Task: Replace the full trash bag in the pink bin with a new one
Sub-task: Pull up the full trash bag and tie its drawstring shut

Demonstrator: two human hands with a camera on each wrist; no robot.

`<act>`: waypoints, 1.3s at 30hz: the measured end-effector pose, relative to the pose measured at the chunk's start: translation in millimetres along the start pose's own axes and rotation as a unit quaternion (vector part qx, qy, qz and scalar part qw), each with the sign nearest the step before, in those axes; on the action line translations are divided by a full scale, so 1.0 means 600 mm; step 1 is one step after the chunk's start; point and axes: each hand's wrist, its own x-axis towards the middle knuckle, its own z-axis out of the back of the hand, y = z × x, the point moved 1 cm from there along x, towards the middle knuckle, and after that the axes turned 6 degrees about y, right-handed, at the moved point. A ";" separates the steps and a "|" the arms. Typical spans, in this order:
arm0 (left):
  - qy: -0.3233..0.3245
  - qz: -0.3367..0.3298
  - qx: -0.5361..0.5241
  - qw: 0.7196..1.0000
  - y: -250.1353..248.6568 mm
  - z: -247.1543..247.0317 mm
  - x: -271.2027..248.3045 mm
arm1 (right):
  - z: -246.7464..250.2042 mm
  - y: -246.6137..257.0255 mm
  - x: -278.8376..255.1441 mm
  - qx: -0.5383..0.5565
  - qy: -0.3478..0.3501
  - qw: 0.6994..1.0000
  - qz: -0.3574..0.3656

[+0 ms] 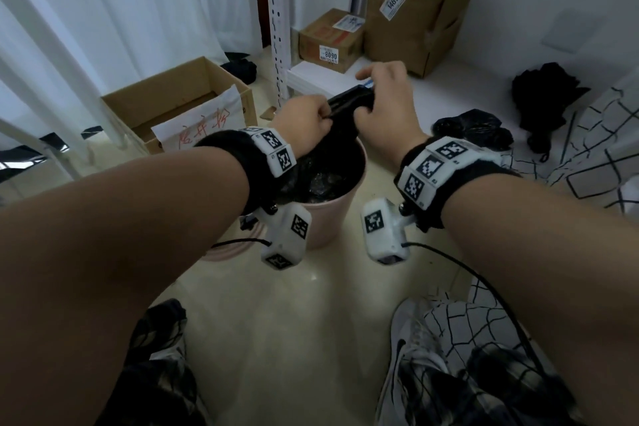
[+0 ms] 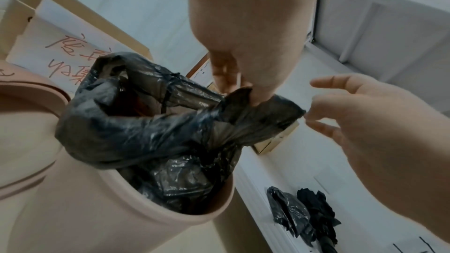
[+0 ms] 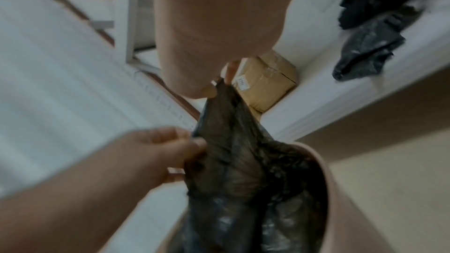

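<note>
The pink bin [image 1: 332, 207] [image 2: 146, 218] [image 3: 324, 170] stands on the floor between my arms. It holds a full black trash bag [image 1: 332, 166] [image 2: 146, 132] [image 3: 231, 151], whose gathered top is pulled up above the rim. My left hand [image 1: 311, 114] [image 2: 248, 91] pinches one part of the bag's top. My right hand [image 1: 366, 104] [image 3: 220, 84] pinches the other part a little higher, between thumb and finger, with its remaining fingers spread. A second crumpled black bag [image 1: 473, 128] [image 2: 289, 213] [image 3: 367, 49] lies on the white platform to the right.
An open cardboard box [image 1: 179, 104] with a red-lettered sheet sits left of the bin. A white perforated post [image 1: 276, 21] and two sealed boxes [image 1: 332, 38] [image 1: 422, 10] stand behind. Black fabric [image 1: 543, 97] lies far right. My shoe [image 1: 415, 339] is near.
</note>
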 end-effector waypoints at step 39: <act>-0.032 0.041 0.173 0.984 0.159 0.093 -0.082 | -0.091 0.033 0.000 -0.215 0.295 0.928 0.071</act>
